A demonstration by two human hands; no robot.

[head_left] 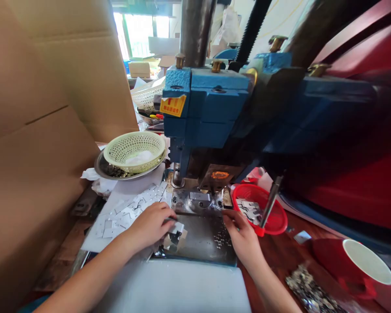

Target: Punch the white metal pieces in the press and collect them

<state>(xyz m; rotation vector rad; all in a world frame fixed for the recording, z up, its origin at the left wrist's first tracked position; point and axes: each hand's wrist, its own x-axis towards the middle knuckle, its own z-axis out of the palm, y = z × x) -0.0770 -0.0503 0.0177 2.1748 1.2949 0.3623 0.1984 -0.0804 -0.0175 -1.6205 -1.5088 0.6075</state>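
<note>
My left hand (152, 224) is over the left side of the dark steel bed plate (200, 234), its thumb and forefinger nearly together. A small silver metal plate (179, 227) shows right by the thumb tip, above several overlapping pieces (174, 241); whether the fingers pinch it is hard to see. My right hand (243, 237) reaches to the right end of the press die (195, 203), fingers slightly apart and nothing visible in them. A flat silver metal part (200, 197) sits on the die under the blue press head (205, 108).
Many loose metal plates (133, 208) lie on a white sheet at left. Behind them a pale green basket (135, 150) rests on a metal bowl. A red basket (273, 217) holds more plates at right, near a red mug (352, 261) and metal scraps (308, 287). Cardboard (52, 108) walls the left.
</note>
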